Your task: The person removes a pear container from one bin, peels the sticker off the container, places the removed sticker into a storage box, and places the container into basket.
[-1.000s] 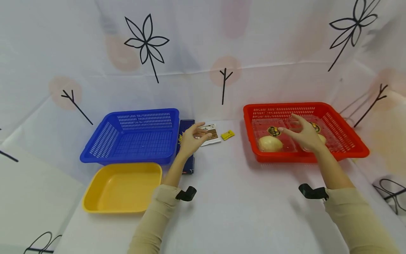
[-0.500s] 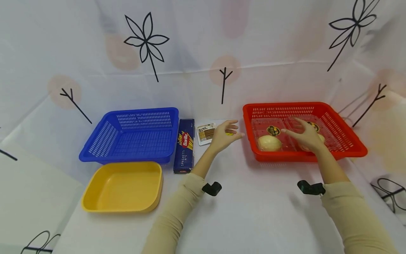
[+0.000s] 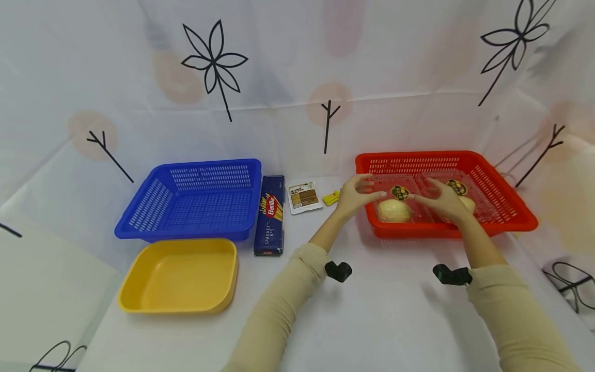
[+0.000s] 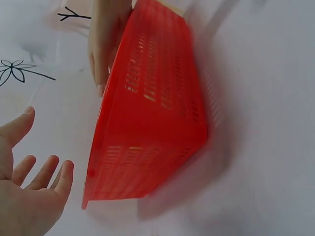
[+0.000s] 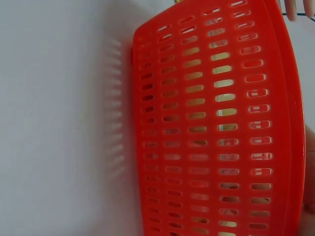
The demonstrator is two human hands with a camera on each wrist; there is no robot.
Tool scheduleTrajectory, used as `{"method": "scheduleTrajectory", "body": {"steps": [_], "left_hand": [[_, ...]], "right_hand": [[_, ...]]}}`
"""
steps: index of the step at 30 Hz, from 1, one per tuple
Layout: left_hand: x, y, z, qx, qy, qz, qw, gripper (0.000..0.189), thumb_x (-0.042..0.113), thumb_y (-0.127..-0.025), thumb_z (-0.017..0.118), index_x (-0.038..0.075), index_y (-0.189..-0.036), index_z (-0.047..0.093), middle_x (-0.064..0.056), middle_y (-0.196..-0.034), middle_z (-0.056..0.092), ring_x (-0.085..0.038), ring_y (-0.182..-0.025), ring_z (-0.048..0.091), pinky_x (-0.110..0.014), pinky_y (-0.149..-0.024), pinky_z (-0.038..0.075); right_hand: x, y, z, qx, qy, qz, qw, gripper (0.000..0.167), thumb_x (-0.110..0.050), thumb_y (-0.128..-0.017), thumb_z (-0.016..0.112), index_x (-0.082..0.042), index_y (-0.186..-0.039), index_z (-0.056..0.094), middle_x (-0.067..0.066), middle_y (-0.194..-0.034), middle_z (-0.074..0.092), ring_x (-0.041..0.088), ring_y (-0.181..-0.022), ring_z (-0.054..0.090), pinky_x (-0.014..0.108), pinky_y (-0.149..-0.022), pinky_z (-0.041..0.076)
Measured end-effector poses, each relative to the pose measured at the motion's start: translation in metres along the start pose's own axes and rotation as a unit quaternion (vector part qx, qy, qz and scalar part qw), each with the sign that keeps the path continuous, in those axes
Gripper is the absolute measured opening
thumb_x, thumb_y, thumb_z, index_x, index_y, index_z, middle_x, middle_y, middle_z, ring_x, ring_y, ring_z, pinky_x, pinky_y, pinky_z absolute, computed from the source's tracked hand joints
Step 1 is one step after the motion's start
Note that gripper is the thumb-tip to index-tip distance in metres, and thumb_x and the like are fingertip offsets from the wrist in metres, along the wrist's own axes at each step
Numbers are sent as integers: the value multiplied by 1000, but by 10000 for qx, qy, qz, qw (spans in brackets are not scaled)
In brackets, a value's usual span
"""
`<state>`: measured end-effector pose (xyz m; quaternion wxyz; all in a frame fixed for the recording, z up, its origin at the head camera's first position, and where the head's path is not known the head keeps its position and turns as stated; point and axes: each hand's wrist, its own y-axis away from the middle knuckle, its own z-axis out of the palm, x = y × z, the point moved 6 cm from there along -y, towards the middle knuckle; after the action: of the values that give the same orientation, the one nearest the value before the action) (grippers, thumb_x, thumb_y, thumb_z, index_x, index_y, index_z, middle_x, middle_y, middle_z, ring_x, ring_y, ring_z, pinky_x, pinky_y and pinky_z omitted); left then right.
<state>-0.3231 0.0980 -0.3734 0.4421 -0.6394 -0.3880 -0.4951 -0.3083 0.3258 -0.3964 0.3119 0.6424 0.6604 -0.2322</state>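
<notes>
My left hand [image 3: 354,197] hovers at the left rim of the red basket [image 3: 457,231], fingers spread, thumb pointing right. In the left wrist view, this hand [image 4: 37,191] is apart from the basket's wall and holds nothing. My right hand [image 3: 447,202] reaches over the basket's front rim, thumb and fingers apart, above two clear plastic boxes. Each box has a black and yellow sticker and a pale round item inside. The left box [image 3: 420,206] lies between my hands; the right box [image 3: 485,206] is partly behind my right hand. Whether that hand touches it, I cannot tell.
A blue basket [image 3: 209,206] stands at the left, with a yellow tray [image 3: 181,279] before it. Beside them lie a blue spaghetti box [image 3: 269,232], a brown and white packet [image 3: 304,198] and a small yellow packet [image 3: 331,198], all on the white table [image 3: 372,310].
My left hand has moved right, from above the spaghetti box and packets to the red basket's left rim. My right hand has stayed nearly in place over the basket.
</notes>
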Motion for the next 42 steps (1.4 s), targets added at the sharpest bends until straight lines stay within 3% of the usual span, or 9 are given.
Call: {"method": "scheduleTrajectory", "body": {"steps": [2,3,8,15,25,34,42], "left_hand": [[-1,-2,7,-39,-69,-75,9999,56,12,-78,76,0,-128,53,-16,-121,60,-33,-112,57,-16,-80,48],[-2,-2,10,-80,-122,-112,9998,57,13,-78,76,1,-128,53,-15,-122,60,-32,-113,57,-17,-80,49],[-4,-4,20,-157,-367,-185,9990,59,16,-78,76,2,-130,52,-16,-126,58,-29,-115,55,-19,-81,49],[2,-10,29,-143,-311,-72,9994,58,14,-79,75,4,-131,52,-14,-133,52,-31,-122,47,-24,-87,47],[-5,-13,50,-108,-580,-1002,9932,66,22,-78,78,15,-136,48,-1,-138,48,-22,-125,45,-33,-94,46],[-12,-13,62,57,-841,-1338,9874,68,24,-77,79,12,-136,47,-3,-137,49,-20,-125,46,-29,-93,46],[-16,-13,64,85,-1047,-1775,9785,75,27,-74,81,12,-137,43,-4,-134,50,-17,-119,48,-30,-95,45]], "right_hand": [[1,-1,1,-127,-16,30,9999,92,-46,-90,56,-2,-150,3,38,-145,17,56,-129,20,62,-99,33],[2,-1,2,-178,-14,47,9998,92,-46,-90,56,-2,-150,3,38,-145,17,56,-129,20,68,-100,25],[3,-4,5,-384,-19,115,9992,94,-48,-89,57,-2,-150,2,38,-145,18,55,-130,20,67,-101,24],[-3,-4,5,-630,-81,129,9979,94,-48,-90,57,-5,-151,0,37,-147,13,56,-131,16,69,-100,22],[1,-6,7,-802,171,113,9966,92,-53,-90,52,-8,-151,-1,35,-148,13,55,-131,16,72,-97,21],[4,-5,9,-770,140,63,9969,91,-51,-90,53,-7,-151,1,36,-147,15,57,-130,17,72,-97,22],[1,-2,12,-1094,-202,38,9938,91,-47,-93,52,-3,-150,-4,36,-148,10,55,-128,26,64,-100,29]]}}
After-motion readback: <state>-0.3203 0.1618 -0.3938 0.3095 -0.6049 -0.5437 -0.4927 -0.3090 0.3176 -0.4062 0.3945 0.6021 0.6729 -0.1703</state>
